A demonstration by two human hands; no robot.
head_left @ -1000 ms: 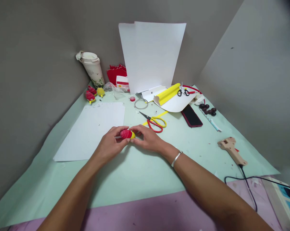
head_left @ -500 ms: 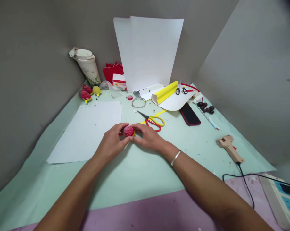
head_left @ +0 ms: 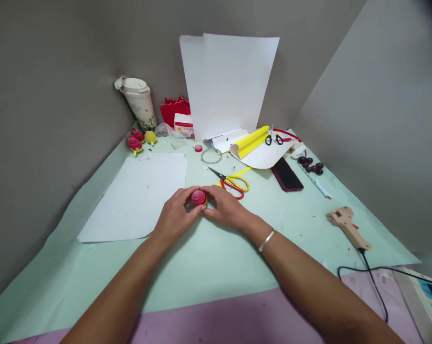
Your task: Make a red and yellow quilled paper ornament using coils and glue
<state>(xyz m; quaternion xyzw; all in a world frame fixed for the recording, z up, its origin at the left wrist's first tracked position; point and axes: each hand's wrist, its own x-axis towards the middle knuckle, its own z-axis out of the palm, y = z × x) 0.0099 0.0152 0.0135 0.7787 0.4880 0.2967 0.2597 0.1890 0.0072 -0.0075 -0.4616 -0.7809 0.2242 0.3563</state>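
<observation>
A small red coiled-paper dome with a yellow rim [head_left: 198, 197] is pinched between both hands just above the pale green table cover [head_left: 208, 258]. My left hand [head_left: 176, 217] grips it from the left, fingertips on its side. My right hand [head_left: 226, 208], with a silver bangle on the wrist, grips it from the right. The dome's rounded red top faces the camera. Its underside is hidden by my fingers.
A white sheet [head_left: 139, 196] lies left of my hands. Red-and-yellow scissors [head_left: 232, 182] lie just behind. Further back: cup [head_left: 140, 102], finished red and yellow paper pieces [head_left: 139, 140], upright white paper [head_left: 230, 83], yellow roll [head_left: 252, 141], phone [head_left: 286, 174]. Glue gun [head_left: 348, 227] with cord, right.
Between the fingers the red dome has turned, so its rounded top faces the camera more squarely. Both hands stay in about the same place; the view shifted slightly.
</observation>
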